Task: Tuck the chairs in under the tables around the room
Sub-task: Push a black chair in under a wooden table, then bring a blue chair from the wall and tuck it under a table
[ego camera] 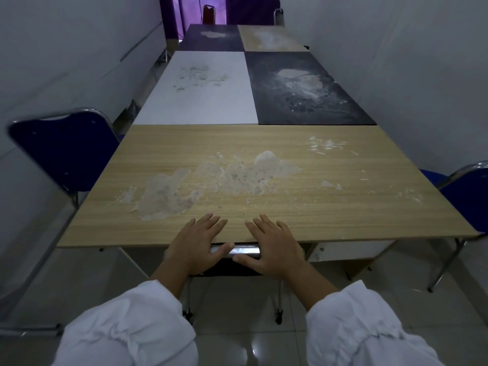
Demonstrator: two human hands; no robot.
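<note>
A chair with a chrome top rail (244, 251) stands right at the near edge of the wooden table (343, 207), its seat hidden under the top and its legs visible below. My left hand (196, 245) and my right hand (273, 247) lie flat over the chair's rail, fingers spread and reaching onto the tabletop, thumbs on the chrome. A blue chair (63, 151) stands at the table's left side, its back above the top. Another blue chair (464, 196) stands at the right side.
Beyond the wooden table lie a white table (200, 101), a black table (303, 107) and two more behind. A red chair (209, 14) and a chrome chair back (277, 15) stand at the far end by purple curtains. Walls close in on both sides; tiled floor below.
</note>
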